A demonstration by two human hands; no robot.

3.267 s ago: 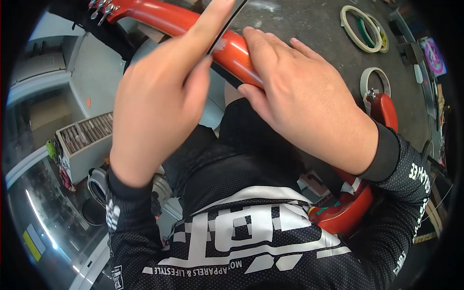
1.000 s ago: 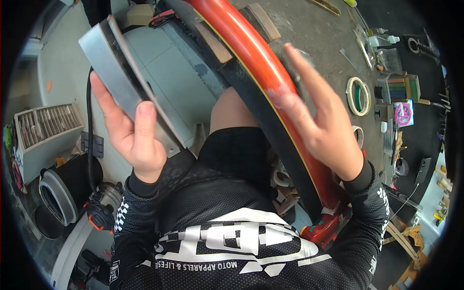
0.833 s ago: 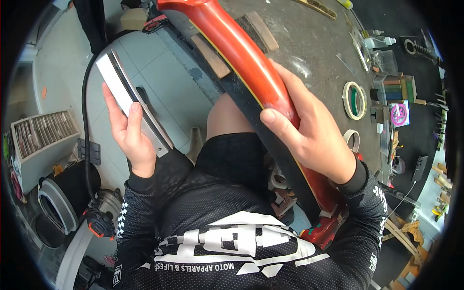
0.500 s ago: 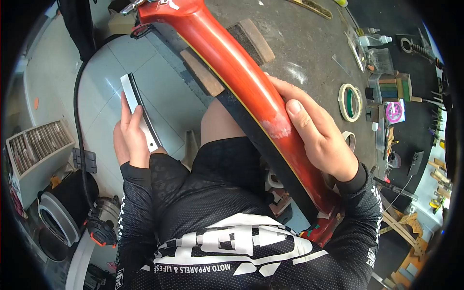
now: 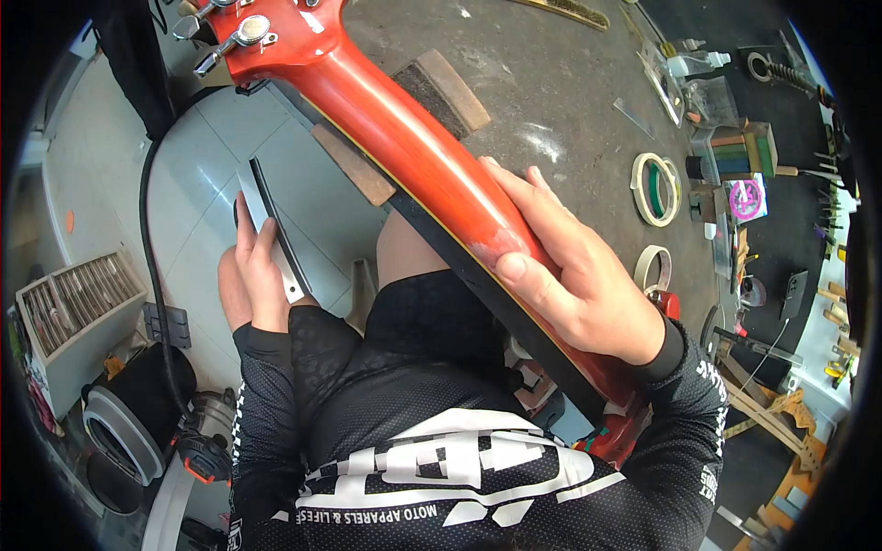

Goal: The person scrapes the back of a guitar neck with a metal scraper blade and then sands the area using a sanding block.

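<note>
A glossy red guitar neck (image 5: 413, 129) runs diagonally across the view, back side up. Its headstock (image 5: 292, 46) with metal tuners is at the upper left, and a black fretboard (image 5: 478, 275) shows along its lower edge. My right hand (image 5: 579, 285) lies along the neck with fingers stretched out. Its thumb touches a whitish, rough patch (image 5: 496, 242) in the finish. Away from the guitar, my left hand (image 5: 259, 280) is closed around a flat silver bar (image 5: 275, 219) with a black edge and a hole near its lower end.
Under the neck, a wooden block (image 5: 354, 165) sits at the bench edge, with a brush-like block (image 5: 446, 92) beyond. Tape rolls (image 5: 640, 204), a bottle (image 5: 698, 62) and a box of colored blocks (image 5: 744, 151) stand on the right. A drawer unit (image 5: 83, 298) and a vacuum (image 5: 124, 427) are left.
The guitar neck has shifted left in view, bringing more headstock and tuners into sight. My right thumb has come onto the whitish patch. The bar in my left hand sits slightly lower.
</note>
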